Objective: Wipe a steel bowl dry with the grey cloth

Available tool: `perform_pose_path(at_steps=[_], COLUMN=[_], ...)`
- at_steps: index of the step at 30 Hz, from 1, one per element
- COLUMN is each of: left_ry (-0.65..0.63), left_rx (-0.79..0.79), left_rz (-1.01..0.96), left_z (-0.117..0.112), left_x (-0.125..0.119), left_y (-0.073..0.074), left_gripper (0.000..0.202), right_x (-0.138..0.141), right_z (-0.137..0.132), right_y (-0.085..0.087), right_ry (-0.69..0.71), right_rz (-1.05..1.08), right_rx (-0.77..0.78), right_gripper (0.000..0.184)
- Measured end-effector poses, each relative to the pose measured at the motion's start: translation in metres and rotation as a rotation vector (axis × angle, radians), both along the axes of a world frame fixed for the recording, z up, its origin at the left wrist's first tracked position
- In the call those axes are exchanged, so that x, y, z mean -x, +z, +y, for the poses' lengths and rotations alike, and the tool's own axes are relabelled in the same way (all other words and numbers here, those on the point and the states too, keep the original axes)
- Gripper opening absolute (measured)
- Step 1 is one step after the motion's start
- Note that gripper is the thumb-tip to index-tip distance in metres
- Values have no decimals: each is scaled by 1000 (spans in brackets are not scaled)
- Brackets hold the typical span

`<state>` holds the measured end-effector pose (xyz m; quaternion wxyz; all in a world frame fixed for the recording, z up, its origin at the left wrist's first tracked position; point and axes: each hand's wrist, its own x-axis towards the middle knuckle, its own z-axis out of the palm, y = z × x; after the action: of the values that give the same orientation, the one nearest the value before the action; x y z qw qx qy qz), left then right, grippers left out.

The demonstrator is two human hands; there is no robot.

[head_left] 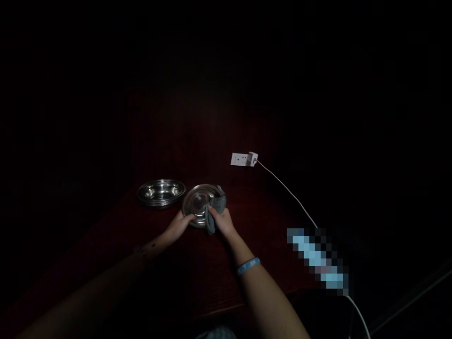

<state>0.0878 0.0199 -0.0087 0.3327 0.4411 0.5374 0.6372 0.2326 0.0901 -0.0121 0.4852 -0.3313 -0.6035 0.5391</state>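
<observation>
Both hands [203, 221] on a dark red table [247, 207], black room around.

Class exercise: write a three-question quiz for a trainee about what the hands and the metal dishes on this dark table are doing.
1. True or false: the right hand presses a grey cloth against the tilted steel plate.
2. What does the left hand grip?
A. the white power strip
B. the plate's near rim
C. the second steel dish
3. Fill in: the second dish lies to the ____ of the held plate in the picture.

Key: 1 true; 2 B; 3 left.
</observation>
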Motion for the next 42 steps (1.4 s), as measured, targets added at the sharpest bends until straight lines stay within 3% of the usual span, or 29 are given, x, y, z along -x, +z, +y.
perform_pose_path(at_steps=[5,12,17,25,31,42], left_ry=[63,58,2,-143,-189,-151], left_rx=[-42,34,-96,-233,-145,-156], left_rz=[72,68,-36,132,152,87], left_z=[-2,-4,-1,0,3,4], left_x=[1,13,6,-9,-15,-17], left_y=[6,5,4,-9,-22,-15], left_gripper=[49,44,59,91,86,74], right_x=[-2,0,-1,-2,0,1], right_z=[1,-4,-4,2,-3,-8], right_y=[0,4,7,5,9,13], right_ry=[-33,-88,-126,-234,-180,-142], right_rz=[-38,-113,-73,65,84,116], right_rx=[-62,-80,-61,61,82,91], right_gripper=[28,20,18,29,28,22])
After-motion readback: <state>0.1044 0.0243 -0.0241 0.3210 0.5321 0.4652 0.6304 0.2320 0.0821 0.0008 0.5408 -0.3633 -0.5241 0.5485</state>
